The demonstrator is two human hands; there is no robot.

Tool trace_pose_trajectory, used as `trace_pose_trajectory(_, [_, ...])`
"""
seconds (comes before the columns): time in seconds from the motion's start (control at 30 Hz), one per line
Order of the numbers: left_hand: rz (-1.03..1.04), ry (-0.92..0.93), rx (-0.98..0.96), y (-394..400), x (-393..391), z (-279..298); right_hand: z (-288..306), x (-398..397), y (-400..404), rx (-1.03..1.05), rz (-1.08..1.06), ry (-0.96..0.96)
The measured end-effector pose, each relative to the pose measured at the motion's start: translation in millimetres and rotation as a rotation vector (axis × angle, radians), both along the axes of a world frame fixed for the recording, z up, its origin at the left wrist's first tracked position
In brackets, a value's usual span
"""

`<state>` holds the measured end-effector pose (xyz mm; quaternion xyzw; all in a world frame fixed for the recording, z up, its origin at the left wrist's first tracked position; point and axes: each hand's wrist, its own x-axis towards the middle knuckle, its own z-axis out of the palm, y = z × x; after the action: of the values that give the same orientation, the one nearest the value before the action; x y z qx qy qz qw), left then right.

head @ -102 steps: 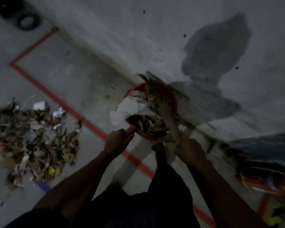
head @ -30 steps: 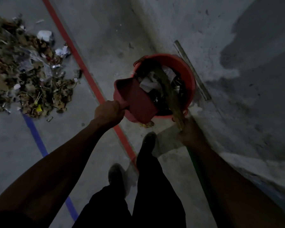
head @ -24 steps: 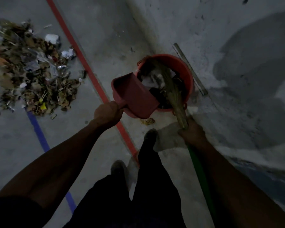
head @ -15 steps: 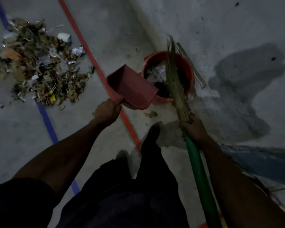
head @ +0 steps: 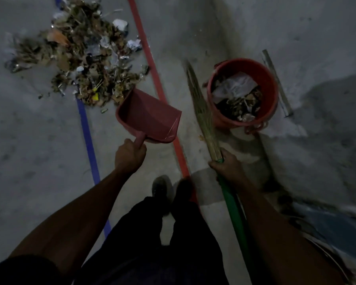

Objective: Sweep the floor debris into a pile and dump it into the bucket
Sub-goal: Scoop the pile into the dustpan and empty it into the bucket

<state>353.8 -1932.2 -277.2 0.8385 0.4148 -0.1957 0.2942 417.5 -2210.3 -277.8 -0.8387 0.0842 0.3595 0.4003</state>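
Observation:
A pile of dry leaves, paper scraps and foil (head: 84, 58) lies on the concrete floor at upper left. My left hand (head: 130, 156) grips the handle of a red dustpan (head: 148, 117), which is empty and held just right of the pile. My right hand (head: 226, 164) holds a broom (head: 203, 112) where its straw bristles meet the green handle; the bristles point up beside the bucket. The red bucket (head: 270, 83) stands at right by the wall, holding paper and leaves.
A red floor line (head: 150, 64) and a blue floor line (head: 86, 130) run across the concrete. My two feet (head: 171, 190) stand near the red line. A grey wall (head: 317, 38) rises right of the bucket, with a thin bar (head: 275, 79) lying along its base.
The dustpan has tipped its load into the bucket and swung left, away from it, toward the pile. The broom bristles have come out of the bucket to its left side.

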Motion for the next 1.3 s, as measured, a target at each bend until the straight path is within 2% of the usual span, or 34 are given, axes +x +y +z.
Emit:
trace_pose_trajectory(0.13, [0.07, 0.094, -0.002, 5.9, 0.2, -47.4, -59.0, 6.1, 4.2, -0.103, 0.147, 0.051])
trace_pose_trajectory(0.27, [0.079, 0.155, -0.018, 13.4, 5.4, -97.1, -119.0, 10.9, 4.4, -0.178, 0.115, 0.178])
trace_pose_trajectory(0.57, [-0.118, 0.104, 0.06, 49.3, 18.6, -233.9, -268.0, 40.7, 7.9, -0.271, -0.395, 0.313])
trace_pose_trajectory(0.63, [-0.096, 0.098, 0.059, 67.0, 15.1, -259.4, -294.1, 36.3, 19.8, -0.318, -0.442, 0.347])
trace_pose_trajectory(0.8, [-0.077, 0.079, 0.044, 113.8, -6.1, -297.3, -346.4, 4.8, 83.8, -0.365, -0.394, 0.406])
trace_pose_trajectory(0.93, [-0.031, 0.106, 0.051, 154.3, -26.5, -308.4, -360.6, -6.3, 171.6, -0.267, -0.234, 0.363])
trace_pose_trajectory(1.03, [-0.009, 0.131, 0.079, 182.7, -34.2, -310.1, -354.0, 3.3, 239.0, -0.06, -0.297, 0.316])
trace_pose_trajectory(1.13, [0.034, 0.134, 0.077, 205.5, -40.1, -312.2, -339.6, 28.6, 291.8, 0.051, -0.273, 0.329])
trace_pose_trajectory(1.3, [0.153, 0.092, 0.043, 232.4, -43.4, -303.5, -313.9, 50.0, 304.7, 0.042, -0.351, 0.176])
